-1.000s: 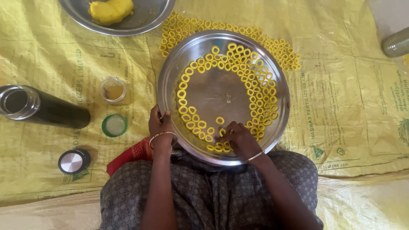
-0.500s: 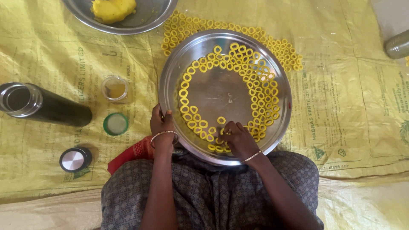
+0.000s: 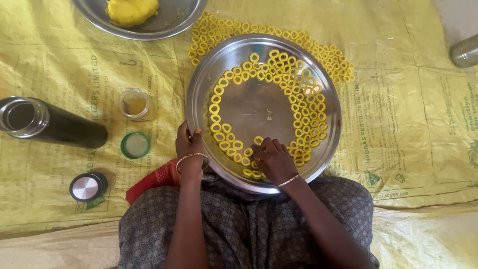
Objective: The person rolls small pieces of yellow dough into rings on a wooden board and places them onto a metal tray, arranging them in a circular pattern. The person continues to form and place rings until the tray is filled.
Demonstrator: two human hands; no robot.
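A round steel plate (image 3: 264, 107) lies on a yellow sheet in front of my lap, with several small yellow dough rings (image 3: 291, 84) lined around its inside. My left hand (image 3: 189, 147) grips the plate's near left rim. My right hand (image 3: 273, 159) rests inside the plate at its near edge, fingers curled over a ring (image 3: 258, 140) among the rings there. Whether it holds anything is hard to see.
More yellow rings (image 3: 229, 30) lie on the yellow sheet (image 3: 408, 124) behind the plate. A steel bowl (image 3: 169, 20) with yellow dough (image 3: 132, 10) sits at top left. A dark flask (image 3: 50, 125), its cap (image 3: 86, 187), a small jar (image 3: 134, 103) and green lid (image 3: 135, 145) lie left.
My right hand has slid a little leftward along the plate's near edge toward a loose ring. My left hand stays on the rim.
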